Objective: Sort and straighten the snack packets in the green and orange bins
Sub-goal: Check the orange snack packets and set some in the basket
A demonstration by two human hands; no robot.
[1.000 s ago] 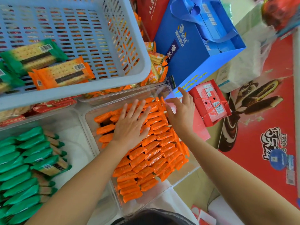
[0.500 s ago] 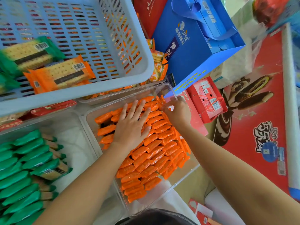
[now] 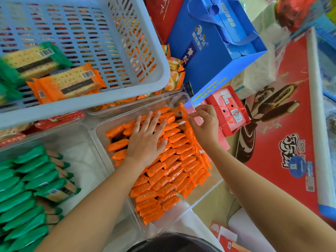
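A person's two bare arms, seen from above, reach into a clear plastic bin (image 3: 100, 140) in the middle of the scene, packed with rows of orange packets (image 3: 172, 171). The left hand (image 3: 145, 142) lies palm down on the rows in the far left part of this bin. Its fingers are straight and slightly spread, pressing on the packets and gripping nothing. The right hand (image 3: 205, 124) is at the far right corner of the same bin. Its thumb and fingertips are drawn together in a pinch on the top edge of the end packet (image 3: 181, 113), an orange one standing tilted on edge with a barcode showing. More orange packets stand on edge along the bin's right wall. To the left, a second clear bin (image 3: 87, 160) holds green packets (image 3: 27, 180) stacked along its left side. A pale blue slotted basket (image 3: 91, 106) sits far and left, overlapping the far edges of both bins. Inside it, a green cracker pack (image 3: 34, 59) and an orange cracker pack (image 3: 69, 82) lie next to each other. A blue gift bag (image 3: 214, 57) stands beyond the orange bin, and a small red box (image 3: 231, 110) sits just right of the right hand. A large red carton (image 3: 291, 151) printed with chocolate sticks fills the right side.
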